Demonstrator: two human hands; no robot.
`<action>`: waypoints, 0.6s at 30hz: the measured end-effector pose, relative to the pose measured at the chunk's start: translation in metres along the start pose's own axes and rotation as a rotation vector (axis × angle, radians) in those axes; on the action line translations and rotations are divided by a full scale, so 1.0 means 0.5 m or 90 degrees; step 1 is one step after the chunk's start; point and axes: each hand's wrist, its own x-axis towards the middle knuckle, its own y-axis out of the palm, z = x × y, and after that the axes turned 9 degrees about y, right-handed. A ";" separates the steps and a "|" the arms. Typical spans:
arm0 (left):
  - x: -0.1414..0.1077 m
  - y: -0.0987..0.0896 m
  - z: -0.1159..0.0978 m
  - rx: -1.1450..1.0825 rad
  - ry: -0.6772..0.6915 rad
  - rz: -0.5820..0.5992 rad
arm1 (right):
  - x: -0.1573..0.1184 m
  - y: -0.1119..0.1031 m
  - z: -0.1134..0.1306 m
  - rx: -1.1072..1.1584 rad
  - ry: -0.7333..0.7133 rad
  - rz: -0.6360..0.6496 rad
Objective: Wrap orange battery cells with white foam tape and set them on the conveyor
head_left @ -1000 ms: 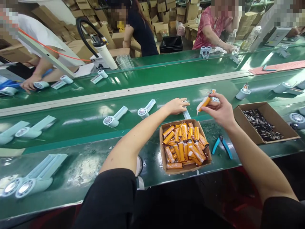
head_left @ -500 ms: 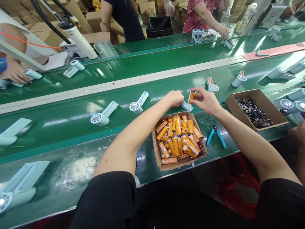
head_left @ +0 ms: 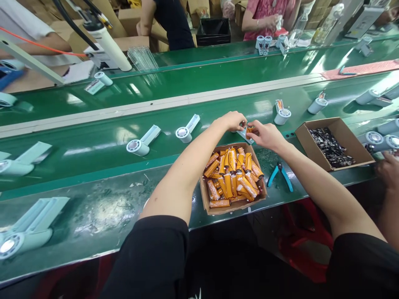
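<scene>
Both our hands meet over a pale fan housing, just beyond the box of orange battery cells.

Our left hand [head_left: 232,120] grips the head end of the pale fan housing [head_left: 245,135], fingers closed on it, while our right hand [head_left: 264,135] pinches an orange battery cell [head_left: 249,129] at the housing's open handle, fingers clamped on the cell. Both sit on the green counter [head_left: 102,207] just past the far rim of the battery box [head_left: 233,207]. We judge the cell light, stiff and smooth in its wrap, best held by its body and not by its thin wires; the housing seems light, hollow plastic, best steadied at the round head. Blue pliers [head_left: 280,176] lie right of the box, and a box of small dark parts [head_left: 335,145] sits farther right. More housings [head_left: 143,143] lie left of the box.
</scene>
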 end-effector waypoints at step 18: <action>0.048 0.020 -0.014 -0.042 -0.026 -0.035 | 0.013 -0.024 -0.066 0.202 0.047 0.006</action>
